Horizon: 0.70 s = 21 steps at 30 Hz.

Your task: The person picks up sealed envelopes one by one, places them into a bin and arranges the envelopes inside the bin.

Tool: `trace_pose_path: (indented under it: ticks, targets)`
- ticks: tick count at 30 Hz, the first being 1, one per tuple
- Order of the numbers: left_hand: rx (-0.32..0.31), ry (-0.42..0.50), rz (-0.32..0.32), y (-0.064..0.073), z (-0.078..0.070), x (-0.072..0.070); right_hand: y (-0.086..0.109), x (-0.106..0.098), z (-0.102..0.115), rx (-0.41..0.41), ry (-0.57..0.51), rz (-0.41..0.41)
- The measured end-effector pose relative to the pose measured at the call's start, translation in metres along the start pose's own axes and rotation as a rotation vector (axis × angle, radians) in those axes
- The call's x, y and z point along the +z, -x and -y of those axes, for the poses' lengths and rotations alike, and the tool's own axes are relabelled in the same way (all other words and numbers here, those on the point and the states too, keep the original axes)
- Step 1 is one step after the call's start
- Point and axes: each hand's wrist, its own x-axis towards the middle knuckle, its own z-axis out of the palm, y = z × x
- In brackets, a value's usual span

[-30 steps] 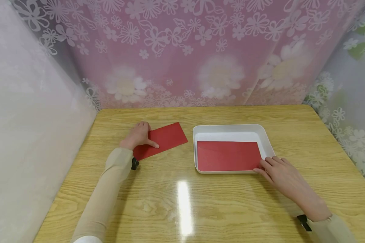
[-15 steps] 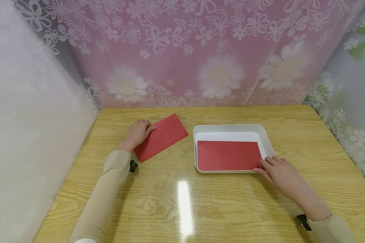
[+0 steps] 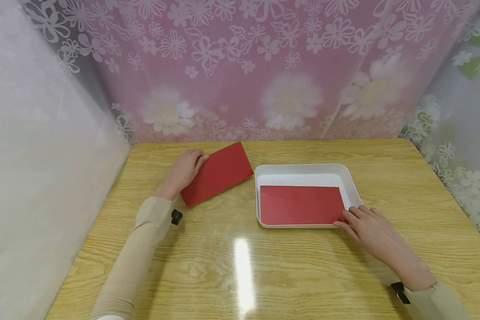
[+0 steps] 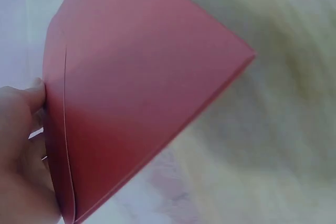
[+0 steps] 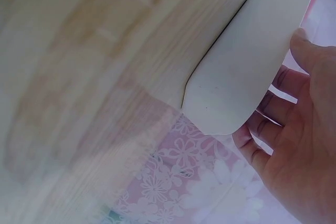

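Observation:
My left hand (image 3: 182, 170) pinches a red envelope (image 3: 221, 173) by its upper left edge. The envelope is tilted and partly raised from the table, its right corner close to the tray. In the left wrist view a flap seam runs down the envelope (image 4: 142, 77) near the thumb. A second red envelope (image 3: 302, 205) lies flat in the near part of a white tray (image 3: 298, 170). At the tray's near right corner, my right hand (image 3: 374, 233) grips the rim. The right wrist view has the fingers bent over the tray's wall (image 5: 236, 72).
The wooden table (image 3: 200, 262) carries the tray right of centre. A pink floral curtain (image 3: 240, 89) hangs behind the back edge, with a pale sheet (image 3: 52, 169) on the left and a floral one (image 3: 464, 133) on the right.
My left thumb has shifted from lying on top of the envelope to its far edge. The envelope has been lifted and moved slightly back and right. The right hand and tray stay put.

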Motion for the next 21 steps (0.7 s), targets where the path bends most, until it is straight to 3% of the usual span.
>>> trace_pose_path:
  ticks: [13, 21]
  targets:
    - [0.174, -0.076, -0.194, -0.019, -0.048, -0.030, 0.000, -0.001, 0.000, 0.007, 0.004, 0.021]
    - [0.292, -0.084, -0.229, -0.029, -0.091, -0.033, 0.000, 0.000, -0.001, 0.012, 0.008, 0.030]
